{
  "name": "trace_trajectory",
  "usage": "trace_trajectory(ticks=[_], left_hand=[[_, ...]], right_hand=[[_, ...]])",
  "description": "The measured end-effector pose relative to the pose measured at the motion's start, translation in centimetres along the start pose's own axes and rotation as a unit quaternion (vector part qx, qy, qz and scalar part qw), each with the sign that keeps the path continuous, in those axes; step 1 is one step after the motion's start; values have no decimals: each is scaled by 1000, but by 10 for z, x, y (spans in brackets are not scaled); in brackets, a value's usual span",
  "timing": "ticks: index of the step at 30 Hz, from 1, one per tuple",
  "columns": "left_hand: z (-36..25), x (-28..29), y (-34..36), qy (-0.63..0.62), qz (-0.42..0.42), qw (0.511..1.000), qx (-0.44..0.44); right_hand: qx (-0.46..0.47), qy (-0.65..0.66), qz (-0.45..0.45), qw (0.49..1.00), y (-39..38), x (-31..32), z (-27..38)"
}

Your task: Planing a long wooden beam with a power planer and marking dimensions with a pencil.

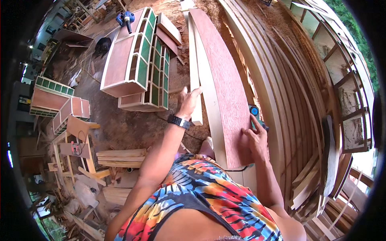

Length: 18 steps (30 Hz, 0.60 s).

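Note:
A long reddish plywood strip [225, 80] stretches away from me, with pale wood [215, 120] along its left side. My right hand [257, 140] is at the strip's near right edge, thumb on its face and index finger stretched forward; some fingers are hidden. Just beyond those fingertips, by the same edge, is a teal and black power tool [254, 112], partly covered. My left hand [191, 102], below a dark wristwatch, rests across a narrow pale wooden beam [194, 64] left of the strip. Its thumb and fingers are apart.
Long boards [277, 96] lie stacked at my right. Cabinets with green panels [128, 64] stand at the left, with a blue power tool [126, 19] on top. Short planks [120, 157] lie near my left forearm. Mesh-panelled frames [333, 60] stand at the far right.

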<state>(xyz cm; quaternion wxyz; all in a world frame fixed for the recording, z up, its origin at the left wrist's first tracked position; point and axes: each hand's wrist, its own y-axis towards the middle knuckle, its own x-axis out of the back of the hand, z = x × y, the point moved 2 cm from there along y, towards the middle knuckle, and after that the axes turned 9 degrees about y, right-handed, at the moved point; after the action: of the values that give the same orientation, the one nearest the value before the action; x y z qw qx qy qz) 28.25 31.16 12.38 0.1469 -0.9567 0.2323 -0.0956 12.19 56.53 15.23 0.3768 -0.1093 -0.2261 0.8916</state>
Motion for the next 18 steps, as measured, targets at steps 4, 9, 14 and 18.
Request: trace_trajectory(ticks=[4, 9, 14, 18], left_hand=[[0, -6, 11, -94, 57, 993, 39], [1, -21, 15, -252, 152, 951, 90], [6, -16, 23, -266, 188, 941, 96], [14, -21, 28, -289, 213, 926, 120]], right_hand=[[5, 85, 77, 993, -17, -13, 2], [-36, 111, 123, 986, -9, -9, 3], [-174, 279, 262, 907, 59, -20, 7], [-133, 275, 310, 900, 113, -46, 21]])
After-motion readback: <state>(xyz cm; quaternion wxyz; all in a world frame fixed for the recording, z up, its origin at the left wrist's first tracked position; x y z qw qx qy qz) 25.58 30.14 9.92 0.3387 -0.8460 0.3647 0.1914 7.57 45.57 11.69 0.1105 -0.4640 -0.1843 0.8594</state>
